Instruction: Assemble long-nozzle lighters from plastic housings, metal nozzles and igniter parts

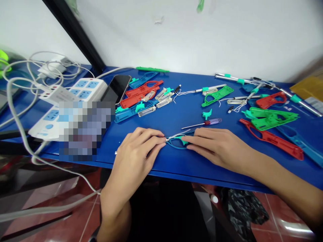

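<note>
A blue half-casing (174, 146) with a finger loop, like the handle of a long gas lighter, lies between my hands on the table. Beside its loop sits a teal trigger (182, 139). White wires (176, 135) run along the casing to the pinched fingertips of my left hand (137, 148), at its left end. My right hand (218, 146) is closed over the casing's right part, with fingertips at the trigger. My fingers cover much of the casing. Just behind it lie a screwdriver (213, 121) with a purple handle and a loose teal trigger (207, 114).
Red half-casings (275, 137), green half-casings (275, 119), clear fuel tanks (164, 101) and metal tubes (234, 79) lie around the blue table (181, 90). To the left are a power strip (51, 117), a phone (119, 85) and looped white cables (15, 111). A white wall (176, 43) stands behind.
</note>
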`<state>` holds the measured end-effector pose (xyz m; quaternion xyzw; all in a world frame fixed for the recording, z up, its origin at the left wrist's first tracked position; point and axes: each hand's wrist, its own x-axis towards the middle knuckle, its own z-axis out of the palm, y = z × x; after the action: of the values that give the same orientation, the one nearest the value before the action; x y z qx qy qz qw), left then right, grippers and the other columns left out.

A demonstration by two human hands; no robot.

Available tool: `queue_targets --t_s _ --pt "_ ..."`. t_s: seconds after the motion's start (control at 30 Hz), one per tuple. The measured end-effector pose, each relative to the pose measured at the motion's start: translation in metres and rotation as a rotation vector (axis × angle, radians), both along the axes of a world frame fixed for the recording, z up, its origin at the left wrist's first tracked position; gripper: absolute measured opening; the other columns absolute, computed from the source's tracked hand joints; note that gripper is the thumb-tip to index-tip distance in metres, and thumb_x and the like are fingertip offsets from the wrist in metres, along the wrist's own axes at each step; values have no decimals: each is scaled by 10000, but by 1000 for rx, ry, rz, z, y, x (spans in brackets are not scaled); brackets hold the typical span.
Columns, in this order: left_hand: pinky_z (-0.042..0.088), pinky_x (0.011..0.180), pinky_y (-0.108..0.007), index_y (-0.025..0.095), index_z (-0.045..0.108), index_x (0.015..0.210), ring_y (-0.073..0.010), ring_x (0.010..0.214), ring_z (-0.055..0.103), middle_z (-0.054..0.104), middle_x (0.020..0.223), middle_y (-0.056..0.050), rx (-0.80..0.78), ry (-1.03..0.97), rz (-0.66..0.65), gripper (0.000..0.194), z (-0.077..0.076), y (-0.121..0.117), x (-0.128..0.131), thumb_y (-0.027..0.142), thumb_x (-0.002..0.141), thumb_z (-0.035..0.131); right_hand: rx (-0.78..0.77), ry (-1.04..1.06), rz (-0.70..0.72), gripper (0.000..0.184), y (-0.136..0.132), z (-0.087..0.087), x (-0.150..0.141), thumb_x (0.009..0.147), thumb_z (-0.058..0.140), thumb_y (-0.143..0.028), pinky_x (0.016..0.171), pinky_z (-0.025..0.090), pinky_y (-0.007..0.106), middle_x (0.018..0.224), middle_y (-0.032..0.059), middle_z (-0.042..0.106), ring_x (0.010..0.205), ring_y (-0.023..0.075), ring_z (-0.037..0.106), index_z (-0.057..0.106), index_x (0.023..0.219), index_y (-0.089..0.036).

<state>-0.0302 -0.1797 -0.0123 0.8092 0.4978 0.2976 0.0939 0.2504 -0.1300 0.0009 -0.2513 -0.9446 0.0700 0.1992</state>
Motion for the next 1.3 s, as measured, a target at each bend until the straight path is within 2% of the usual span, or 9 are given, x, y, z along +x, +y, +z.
queue_targets --t_s 0.1,0.27,0.33,0.5,0.8,0.93,1.03,1.17,1.3 --pt "507 926 -422 258 764 1070 -227 1069 682 801 1246 -5 -24 39 10 126 3 0 1 266 1112 646 -68 84 -65 285 1 5 1 1138 607 -293 817 599 316 1011 71 755 858 190 740 716 1351 -137" --pt "497 929 -419 262 763 1061 -224 1069 675 794 1235 3 -47 15 2 103 3 2 2 263 1101 667 -7 71 -217 291 7 4 3 1113 639 -289 897 603 398 1216 147 721 1050 263 735 743 1354 -162" --pt "496 934 -419 265 764 1058 -223 1074 675 792 1226 3 -49 -5 -6 95 3 3 1 254 1095 676 -17 48 -213 270 11 0 3 1114 632 -291 919 595 430 1222 151 719 1083 284 726 771 1310 -169" --pt "490 937 -414 275 766 1051 -219 1084 675 788 1220 13 -45 -19 -11 88 1 3 0 244 1085 692 -64 105 -182 182 15 -3 1 1109 621 -219 875 562 408 1130 116 740 1015 255 716 798 1086 -183" --pt "471 866 -409 246 725 1100 -235 1054 683 799 1207 -3 11 69 46 37 2 -1 7 239 1084 693 -31 6 -137 204 13 3 5 1137 575 -234 852 479 398 1125 98 751 987 245 717 770 1090 -198" --pt "500 914 -432 204 698 1263 -277 1122 688 794 1253 -61 66 93 43 259 1 1 16 359 1060 740 -29 -10 -143 208 10 4 3 1150 559 -247 850 465 389 1116 94 767 997 242 722 754 1098 -197" --pt "509 928 -435 199 718 1281 -281 1135 685 784 1286 -73 63 106 3 350 1 6 25 455 1043 739 -23 -6 -147 211 8 3 2 1159 545 -265 864 472 396 1128 99 770 1019 245 723 743 1141 -194" --pt "504 939 -434 210 749 1258 -272 1119 675 776 1291 -61 19 103 -39 331 2 15 33 452 1033 750 -47 16 -128 223 9 0 2 1158 537 -258 892 495 422 1159 116 765 1044 259 716 735 1231 -187" --pt "494 904 -422 241 774 1212 -258 1086 672 781 1264 -41 -10 77 -51 273 2 18 34 432 1017 775 -57 10 -119 240 9 0 2 1157 523 -236 881 500 417 1145 109 761 1025 251 704 754 1216 -210"
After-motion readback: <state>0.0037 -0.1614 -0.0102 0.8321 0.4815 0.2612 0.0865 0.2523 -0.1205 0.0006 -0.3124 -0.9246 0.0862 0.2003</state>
